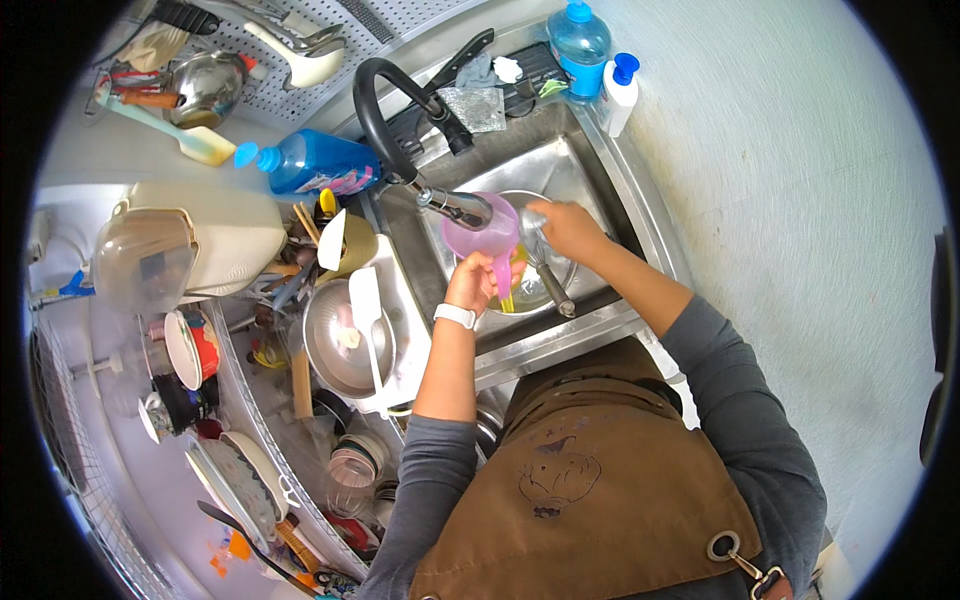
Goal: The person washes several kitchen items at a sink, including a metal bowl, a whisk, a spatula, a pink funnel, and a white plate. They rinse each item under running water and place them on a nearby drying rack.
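Note:
My left hand, with a white band at the wrist, grips the handle of a translucent pink plastic jug. Its mouth is tilted up beneath the chrome spray head of the black gooseneck faucet. Just to the right, my right hand has its fingers closed around a blurred pale grey item, perhaps a scourer. Below both hands, a round metal bowl sits in the steel sink. A wire whisk leans in it, handle toward me, beside something yellow, partly hidden by the jug.
Left of the sink, a metal bowl carries a white spatula. A blue soap bottle lies near the faucet base. At the back corner stand a large blue bottle and a white pump bottle. A wall bounds the right.

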The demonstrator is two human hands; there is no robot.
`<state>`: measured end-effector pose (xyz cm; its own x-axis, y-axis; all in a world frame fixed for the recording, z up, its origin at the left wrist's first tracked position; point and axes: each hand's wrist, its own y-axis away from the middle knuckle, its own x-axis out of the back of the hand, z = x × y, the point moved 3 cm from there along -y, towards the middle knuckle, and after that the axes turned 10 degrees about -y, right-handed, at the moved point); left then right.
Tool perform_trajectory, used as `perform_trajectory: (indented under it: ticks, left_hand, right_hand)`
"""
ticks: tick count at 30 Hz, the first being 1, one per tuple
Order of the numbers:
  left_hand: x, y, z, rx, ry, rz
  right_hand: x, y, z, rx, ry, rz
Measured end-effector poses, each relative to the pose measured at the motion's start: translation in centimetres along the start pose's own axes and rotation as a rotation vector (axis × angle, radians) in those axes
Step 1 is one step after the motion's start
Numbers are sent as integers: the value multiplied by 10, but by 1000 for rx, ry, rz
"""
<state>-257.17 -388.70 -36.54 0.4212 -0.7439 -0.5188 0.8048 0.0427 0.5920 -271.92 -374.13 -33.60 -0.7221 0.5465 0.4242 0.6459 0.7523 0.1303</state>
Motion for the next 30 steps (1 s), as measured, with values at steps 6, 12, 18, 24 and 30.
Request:
perform_trajectory:
  ticks: [6,12,18,24,30]
  left_hand:
    - [-8,0,-11,127,-204,-42]
    - [2,25,-9,58,-416,207]
    - [-10,31,-1,0,-366,14]
    - [2,47,-1,-49,-581,251]
    - [7,86,33,-431,-1453,824]
  right_hand:
    - [-54,-34,-16,48,-154,-69]
    - [-72,-29,-5,172,179,-680]
    - [-76,-22,-22,472,-78,-274]
    - [-65,-35,24,302,287,-628]
    - [-20,-108,-2,424,211,-77]
